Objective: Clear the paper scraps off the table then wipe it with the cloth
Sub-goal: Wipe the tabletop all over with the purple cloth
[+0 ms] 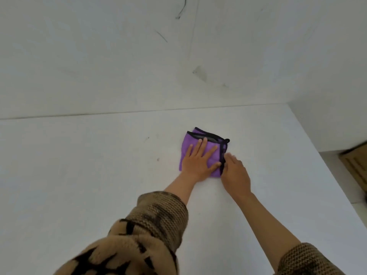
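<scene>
Wiping looks to be the step in hand: no paper scraps show anywhere on the surface (89,185), so you can judge the clearing done. The purple cloth (190,138), folded and edged in black, lies on the surface right of centre, toward the far edge by the wall (119,56). Your left grip (198,162) lies flat on top of it, fingers straight and spread, pressing it down and holding nothing. Your right grip (235,172) sits at the cloth's right edge, fingertips against the black trim. They are blurred, so I cannot tell whether they pinch the trim or merely touch it. Two small dark specks (157,159) mark the surface to the left of the cloth. As a judgement, the next move calls for palm weight on the cloth and a sweep left and toward you across the bare area, taking in those specks. Hold the folded layers together so they don't open out.
</scene>
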`<state>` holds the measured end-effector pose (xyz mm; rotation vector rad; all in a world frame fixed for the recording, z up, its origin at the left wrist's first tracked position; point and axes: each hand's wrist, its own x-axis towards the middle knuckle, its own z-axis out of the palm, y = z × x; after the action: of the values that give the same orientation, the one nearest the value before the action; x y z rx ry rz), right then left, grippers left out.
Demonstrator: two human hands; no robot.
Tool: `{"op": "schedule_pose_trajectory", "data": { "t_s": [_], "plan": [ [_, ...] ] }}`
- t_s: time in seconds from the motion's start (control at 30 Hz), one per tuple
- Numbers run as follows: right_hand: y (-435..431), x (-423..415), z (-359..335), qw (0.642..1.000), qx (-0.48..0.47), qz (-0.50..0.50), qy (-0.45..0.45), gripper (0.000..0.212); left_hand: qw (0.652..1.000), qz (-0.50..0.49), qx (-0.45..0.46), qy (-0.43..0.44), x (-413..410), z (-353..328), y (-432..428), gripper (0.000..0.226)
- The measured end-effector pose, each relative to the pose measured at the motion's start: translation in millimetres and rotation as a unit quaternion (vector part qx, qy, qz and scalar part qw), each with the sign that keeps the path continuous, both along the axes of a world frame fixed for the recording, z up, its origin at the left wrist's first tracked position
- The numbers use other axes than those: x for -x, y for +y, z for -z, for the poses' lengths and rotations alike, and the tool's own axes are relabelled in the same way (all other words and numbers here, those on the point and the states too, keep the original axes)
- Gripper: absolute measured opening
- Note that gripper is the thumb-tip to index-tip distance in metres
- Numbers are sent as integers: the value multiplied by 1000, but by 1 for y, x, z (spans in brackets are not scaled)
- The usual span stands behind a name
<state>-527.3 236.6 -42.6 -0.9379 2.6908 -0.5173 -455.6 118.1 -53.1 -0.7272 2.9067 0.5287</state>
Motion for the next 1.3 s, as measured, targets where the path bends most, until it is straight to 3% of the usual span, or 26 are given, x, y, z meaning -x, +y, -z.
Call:
{"op": "schedule_pose_trajectory", "data": {
  "t_s": [0.1, 0.23, 0.33, 0.4, 0.5, 0.57, 0.6, 0.67, 0.73, 0.77, 0.9, 1.0, 1.03, 1.17, 1.23, 1.3],
  "plan": [
    [3, 3, 1, 1000, -2, -4, 7, 45, 998, -65, -5, -8, -15, -4, -51, 72],
    [1, -2, 1, 1000, 0, 16, 19, 42, 971, -237, 7, -31, -91, 1, -123, 71],
    [-14, -8, -5, 998, 1, 52, 25, 38, 935, -354, 26, -24, -143, 9, -136, 67],
    [-32, -21, -14, 998, 30, 59, 6, 38, 928, -367, 61, 10, -158, 16, -117, 67],
    [-67, -60, -26, 987, 149, -51, -20, 37, 941, -330, 34, 75, -154, 17, -64, 72],
    [-84, -94, -25, 967, 172, -171, -81, 39, 934, -312, -57, 164, -149, 10, -27, 68],
    [-87, -110, -20, 959, 127, -232, -102, 43, 914, -315, -119, 225, -149, 3, -10, 59],
    [-85, -139, 1, 953, -2, -301, -38, 62, 849, -340, -196, 353, -161, -9, 17, 50],
    [-76, -171, 16, 944, -45, -317, 76, 64, 820, -366, -197, 393, -186, -16, 39, 52],
    [-69, -190, 20, 940, -37, -326, 91, 62, 817, -376, -179, 398, -200, -15, 45, 51],
    [-34, -275, 18, 874, -40, -478, 77, 70, 814, -442, -117, 357, -258, -8, 45, 47],
    [-22, -281, 19, 833, -14, -549, 70, 64, 821, -472, -84, 309, -301, -10, 44, 47],
    [-25, -272, 22, 837, -11, -541, 80, 59, 825, -480, -61, 292, -315, -12, 45, 48],
    [-42, -231, 21, 915, -59, -389, 91, 66, 816, -530, 2, 230, -371, -10, 68, 45],
    [-44, -241, 18, 926, -95, -358, 66, 65, 793, -578, 19, 194, -394, -3, 86, 44],
    [-32, -276, 17, 918, -71, -384, 63, 61, 755, -632, 15, 173, -411, 2, 100, 43]
  ]
}}
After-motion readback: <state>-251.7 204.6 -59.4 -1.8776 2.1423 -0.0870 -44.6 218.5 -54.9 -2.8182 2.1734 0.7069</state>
